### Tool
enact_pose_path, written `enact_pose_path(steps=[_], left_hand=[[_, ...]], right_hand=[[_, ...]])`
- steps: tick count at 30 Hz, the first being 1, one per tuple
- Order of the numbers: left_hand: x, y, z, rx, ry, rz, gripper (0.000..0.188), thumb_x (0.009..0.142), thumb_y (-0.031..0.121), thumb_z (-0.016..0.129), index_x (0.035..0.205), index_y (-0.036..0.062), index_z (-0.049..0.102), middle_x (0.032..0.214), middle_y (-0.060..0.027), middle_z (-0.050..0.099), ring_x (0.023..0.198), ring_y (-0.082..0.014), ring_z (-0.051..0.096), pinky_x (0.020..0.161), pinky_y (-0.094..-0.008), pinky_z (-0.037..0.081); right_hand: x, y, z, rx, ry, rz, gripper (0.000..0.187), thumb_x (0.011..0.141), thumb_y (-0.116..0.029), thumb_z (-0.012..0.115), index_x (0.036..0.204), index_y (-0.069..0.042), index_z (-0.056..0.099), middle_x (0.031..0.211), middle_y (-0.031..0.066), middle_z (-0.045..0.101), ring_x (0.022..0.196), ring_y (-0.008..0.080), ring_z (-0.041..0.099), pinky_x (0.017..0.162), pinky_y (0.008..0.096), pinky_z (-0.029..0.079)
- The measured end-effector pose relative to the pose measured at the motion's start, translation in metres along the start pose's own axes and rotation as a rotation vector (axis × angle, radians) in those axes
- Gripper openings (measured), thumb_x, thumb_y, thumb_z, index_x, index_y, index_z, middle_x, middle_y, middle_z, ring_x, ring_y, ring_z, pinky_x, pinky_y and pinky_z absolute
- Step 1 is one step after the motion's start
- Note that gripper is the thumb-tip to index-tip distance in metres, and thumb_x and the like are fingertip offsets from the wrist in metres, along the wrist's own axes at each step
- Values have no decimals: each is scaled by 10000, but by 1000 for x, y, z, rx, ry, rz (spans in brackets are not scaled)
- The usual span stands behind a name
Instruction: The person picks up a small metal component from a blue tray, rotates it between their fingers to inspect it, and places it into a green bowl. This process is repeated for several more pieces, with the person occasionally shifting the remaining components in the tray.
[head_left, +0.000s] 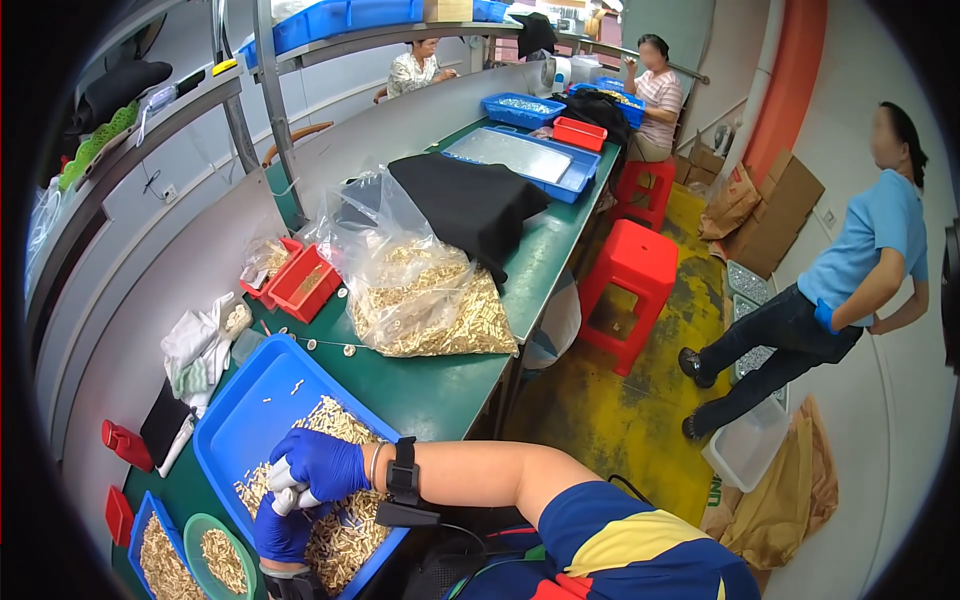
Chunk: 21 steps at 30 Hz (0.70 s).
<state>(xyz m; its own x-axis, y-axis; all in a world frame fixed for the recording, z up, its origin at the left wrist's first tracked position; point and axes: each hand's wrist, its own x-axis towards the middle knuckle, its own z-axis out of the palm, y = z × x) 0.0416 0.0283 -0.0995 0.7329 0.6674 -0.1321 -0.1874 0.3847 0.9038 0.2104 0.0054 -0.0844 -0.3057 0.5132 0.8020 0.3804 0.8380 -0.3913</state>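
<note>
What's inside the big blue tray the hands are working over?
Small gold-coloured pieces lie heaped in the tray, a few scattered toward its far end. Left hand and right hand cover some; what lies beneath them is hidden.

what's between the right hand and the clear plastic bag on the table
In the head view, small loose pieces, then the blue tray's rim, then a bare strip of green table.

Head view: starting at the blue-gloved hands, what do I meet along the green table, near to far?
Large blue tray → clear plastic bag → black cloth → second blue tray → red bin.
</note>
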Motion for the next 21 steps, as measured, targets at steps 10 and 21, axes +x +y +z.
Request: enact_pose_path(steps=[10,21], left_hand=[[-4,8,6,90,74,-49,485,728,330,613,1093,37,483,974,-76,561,824,-199,581,635,-322,518],[-6,4,2,71,79,-42,534,700,338,616,1088,-1,478,957,-94,555,790,-182,586,579,-268,516]], right_hand=[[3,0,-3,31,36,-32,144,561,-133,633,672,-89,552,636,61,541,641,276,532,592,358,427],[5,-7,-7,76,-65,34,125,570,-133,625,649,-96,536,594,63,516,603,280,517,552,365,409]])
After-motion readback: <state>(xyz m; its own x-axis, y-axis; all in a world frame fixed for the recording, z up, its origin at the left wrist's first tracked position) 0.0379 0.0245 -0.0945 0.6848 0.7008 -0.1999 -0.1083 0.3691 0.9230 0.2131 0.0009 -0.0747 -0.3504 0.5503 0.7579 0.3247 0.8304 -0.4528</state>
